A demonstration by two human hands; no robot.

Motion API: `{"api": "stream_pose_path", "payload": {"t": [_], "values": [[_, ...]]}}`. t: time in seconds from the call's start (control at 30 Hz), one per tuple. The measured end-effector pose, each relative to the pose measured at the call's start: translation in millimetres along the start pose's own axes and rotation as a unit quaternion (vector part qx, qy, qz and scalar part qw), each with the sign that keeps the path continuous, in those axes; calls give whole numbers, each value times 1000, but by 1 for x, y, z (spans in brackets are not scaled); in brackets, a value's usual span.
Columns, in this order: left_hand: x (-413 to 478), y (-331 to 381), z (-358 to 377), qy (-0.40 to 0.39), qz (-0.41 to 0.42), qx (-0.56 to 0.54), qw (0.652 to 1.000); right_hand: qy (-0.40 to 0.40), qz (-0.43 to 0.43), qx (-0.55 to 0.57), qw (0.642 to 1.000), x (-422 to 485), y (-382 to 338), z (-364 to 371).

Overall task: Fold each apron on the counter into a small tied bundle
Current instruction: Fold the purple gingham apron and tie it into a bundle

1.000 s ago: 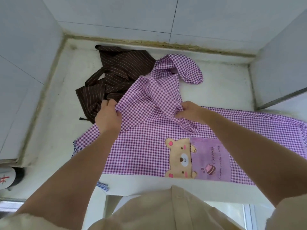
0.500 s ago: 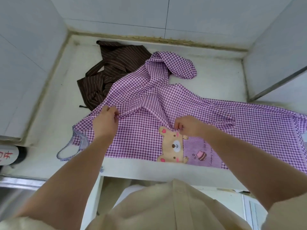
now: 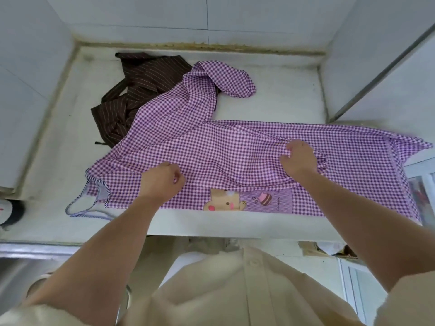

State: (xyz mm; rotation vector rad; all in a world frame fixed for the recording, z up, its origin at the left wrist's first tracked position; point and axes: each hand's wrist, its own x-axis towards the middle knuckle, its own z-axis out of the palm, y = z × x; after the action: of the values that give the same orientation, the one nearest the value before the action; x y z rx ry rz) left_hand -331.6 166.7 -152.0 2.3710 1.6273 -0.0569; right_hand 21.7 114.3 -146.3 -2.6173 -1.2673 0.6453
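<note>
— Your left hand [image 3: 162, 182] and right hand [image 3: 299, 158] each pinch the checked apron [image 3: 211, 142], wider apart than a second ago.

— So your fold stretches along the counter [image 3: 282, 104] front; the brown apron [image 3: 146, 74] waits behind, crumpled.

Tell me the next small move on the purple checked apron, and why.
Probably draw the pinched fold down to the near hem and lay it flat. Both the left hand and right hand pinch a ridge of the purple checked apron, which overlaps the top of the bear pocket, while its far end lies bunched partly over the brown striped apron.
</note>
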Motion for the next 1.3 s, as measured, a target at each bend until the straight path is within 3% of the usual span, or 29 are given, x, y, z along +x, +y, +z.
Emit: {"api": "stream_pose_path", "payload": {"t": [0.1, 0.17, 0.23, 0.3, 0.43, 0.53, 0.7, 0.83, 0.9, 1.0, 1.1, 1.2, 1.3], "values": [[3, 30, 12, -35, 105, -25, 994, 93, 115, -31, 989, -16, 21, -8], [2, 50, 24, -51, 170, -14, 984, 68, 215, 20, 974, -22, 40, -12], [3, 67, 36, -54, 188, 24, 980, 16, 273, 143, 951, -21, 60, -11], [3, 80, 41, -20, 185, 24, 982, -4, 270, 301, 915, -23, 72, -10], [6, 88, 35, 52, 237, -3, 970, 103, 154, 325, 927, -24, 75, -22], [7, 108, 23, -7, 297, -6, 955, 206, 131, 340, 908, -30, 85, -38], [-3, 147, 36, -171, 328, 32, 928, 167, 222, 314, 908, -40, 129, -19], [-11, 145, 46, -156, 290, -17, 944, 221, 237, 316, 892, -45, 135, -26], [-9, 139, 44, -133, 240, -47, 960, 269, 197, 257, 907, -39, 129, -31], [-7, 125, 40, -77, 166, -86, 979, 272, 32, 172, 946, -24, 94, -28], [-14, 102, 35, -29, 98, -96, 990, 161, -143, 180, 960, -16, 35, -11], [-24, 67, 27, 23, 27, -89, 995, 17, -214, 186, 959, -14, -21, 7], [-39, 20, 18, 100, -64, -71, 990, -50, -245, 190, 949, -7, -72, 27]]}}
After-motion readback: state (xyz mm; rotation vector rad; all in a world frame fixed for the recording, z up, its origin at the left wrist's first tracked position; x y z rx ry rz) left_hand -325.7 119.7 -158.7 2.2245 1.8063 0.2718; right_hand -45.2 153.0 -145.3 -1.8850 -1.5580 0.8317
